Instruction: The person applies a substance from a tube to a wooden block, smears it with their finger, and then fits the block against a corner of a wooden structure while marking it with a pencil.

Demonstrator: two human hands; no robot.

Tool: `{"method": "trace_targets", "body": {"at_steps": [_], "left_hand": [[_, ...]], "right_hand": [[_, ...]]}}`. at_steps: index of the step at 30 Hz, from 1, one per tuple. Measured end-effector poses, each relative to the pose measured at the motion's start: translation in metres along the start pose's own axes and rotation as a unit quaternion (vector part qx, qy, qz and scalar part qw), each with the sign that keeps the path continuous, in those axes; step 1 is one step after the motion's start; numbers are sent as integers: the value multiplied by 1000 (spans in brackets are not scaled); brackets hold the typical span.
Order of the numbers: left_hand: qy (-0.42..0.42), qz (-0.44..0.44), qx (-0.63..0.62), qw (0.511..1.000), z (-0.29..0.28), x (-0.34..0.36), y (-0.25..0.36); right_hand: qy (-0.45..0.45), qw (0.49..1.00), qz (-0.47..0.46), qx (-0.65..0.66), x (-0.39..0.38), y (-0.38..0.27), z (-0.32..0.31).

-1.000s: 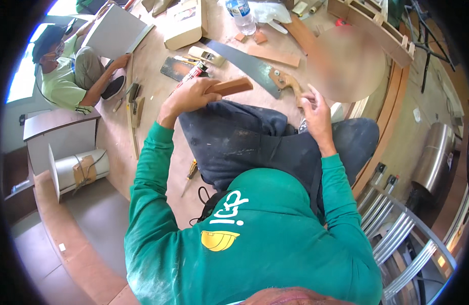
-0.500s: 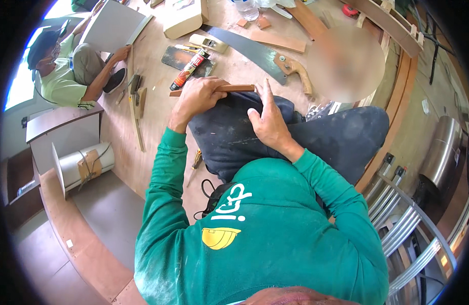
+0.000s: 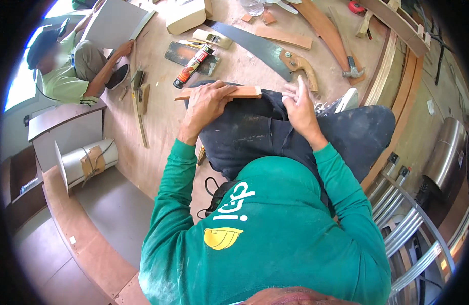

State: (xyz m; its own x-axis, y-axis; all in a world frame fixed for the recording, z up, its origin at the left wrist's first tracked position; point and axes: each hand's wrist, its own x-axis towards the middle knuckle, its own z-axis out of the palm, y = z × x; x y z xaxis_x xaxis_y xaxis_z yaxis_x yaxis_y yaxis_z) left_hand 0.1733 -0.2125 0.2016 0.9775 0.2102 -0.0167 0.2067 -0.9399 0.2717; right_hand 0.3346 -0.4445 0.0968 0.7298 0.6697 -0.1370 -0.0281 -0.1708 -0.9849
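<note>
I sit on a plywood floor (image 3: 158, 147) in dark trousers (image 3: 254, 132) and a green long-sleeved shirt. My left hand (image 3: 206, 104) grips a short reddish wooden strip (image 3: 244, 92) and presses it flat on my raised knee. My right hand (image 3: 298, 109) hovers just right of the strip's end. Its fingers are close together and blurred, with something pale at the tips; I cannot tell whether it holds anything.
Beyond my knee lie a hand saw (image 3: 260, 46), a hammer (image 3: 353, 71), a red-and-black cartridge tube (image 3: 192, 66), a hand plane (image 3: 211, 38) and wood offcuts. Another person (image 3: 61, 71) sits upper left holding a grey board (image 3: 112, 23). A white roll (image 3: 87, 162) lies left, a metal ladder (image 3: 407, 229) right.
My right hand came in from beside the saw handle to the strip on my knee, then drew back to its right end. My left hand has kept hold of the strip.
</note>
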Motion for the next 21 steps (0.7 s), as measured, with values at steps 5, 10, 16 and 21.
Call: {"method": "trace_targets", "body": {"at_steps": [5,10,16,21], "left_hand": [[9,15,-7,1000,5,4,-5],[-11,3,4,1000,-2,7,-2],[-33,-12,14,999,-6,11,-2],[-26,-7,4,1000,-7,9,-3]], "right_hand": [[-60,988,131,56,14,28,-4],[-57,988,129,57,15,28,-4],[-29,989,129,64,15,23,-2],[-30,986,150,65,14,18,-3]]}}
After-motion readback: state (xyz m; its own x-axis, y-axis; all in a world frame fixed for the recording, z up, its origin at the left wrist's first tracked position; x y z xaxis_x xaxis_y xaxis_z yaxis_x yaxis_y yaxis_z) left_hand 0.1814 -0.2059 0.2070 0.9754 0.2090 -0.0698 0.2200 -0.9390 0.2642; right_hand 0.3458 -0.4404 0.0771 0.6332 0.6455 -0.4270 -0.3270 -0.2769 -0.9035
